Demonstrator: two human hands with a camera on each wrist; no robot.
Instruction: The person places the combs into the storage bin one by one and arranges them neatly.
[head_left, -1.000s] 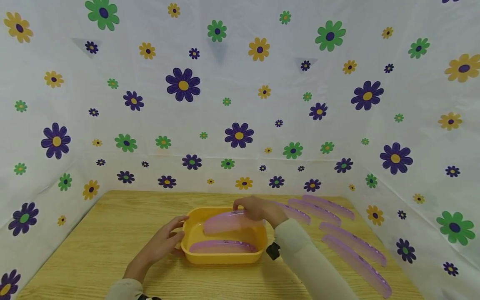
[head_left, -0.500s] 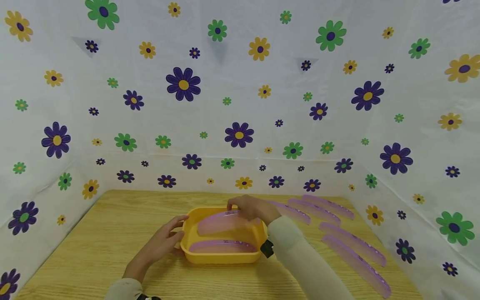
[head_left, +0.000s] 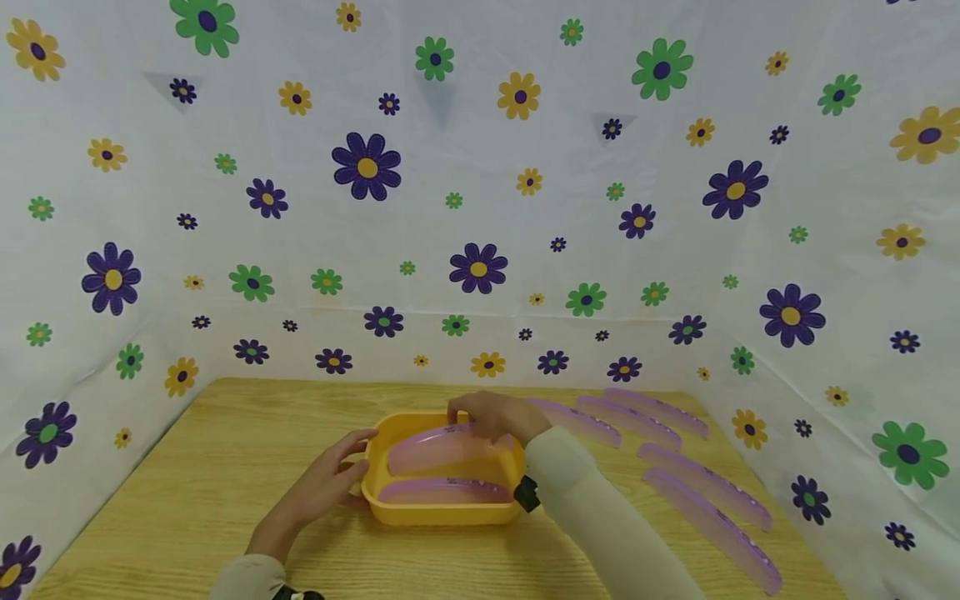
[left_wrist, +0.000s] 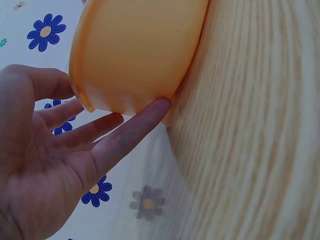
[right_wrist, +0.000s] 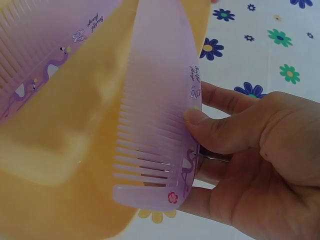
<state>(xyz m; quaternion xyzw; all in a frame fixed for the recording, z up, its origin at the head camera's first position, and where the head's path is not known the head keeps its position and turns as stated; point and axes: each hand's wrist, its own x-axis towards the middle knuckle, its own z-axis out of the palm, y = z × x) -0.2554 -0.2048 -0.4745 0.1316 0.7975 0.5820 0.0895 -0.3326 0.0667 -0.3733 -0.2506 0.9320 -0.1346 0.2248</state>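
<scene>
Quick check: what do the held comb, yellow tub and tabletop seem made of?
Held comb: likely plastic, smooth with slight sheen; its lilac body looks translucent. Yellow tub: probably moulded plastic, semi-gloss; rounded corners, uniform colour, soft highlights. Tabletop: wood-grain surface, fairly matte; solid wood or printed laminate, I can't tell.

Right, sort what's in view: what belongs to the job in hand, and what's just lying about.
In the job:
yellow tub, touched by the left hand
purple comb, held by the right hand
second comb, in the tub

Lying about:
five loose combs on the table, untouched, though probably part of it too
flowered sheet, only backdrop
</scene>
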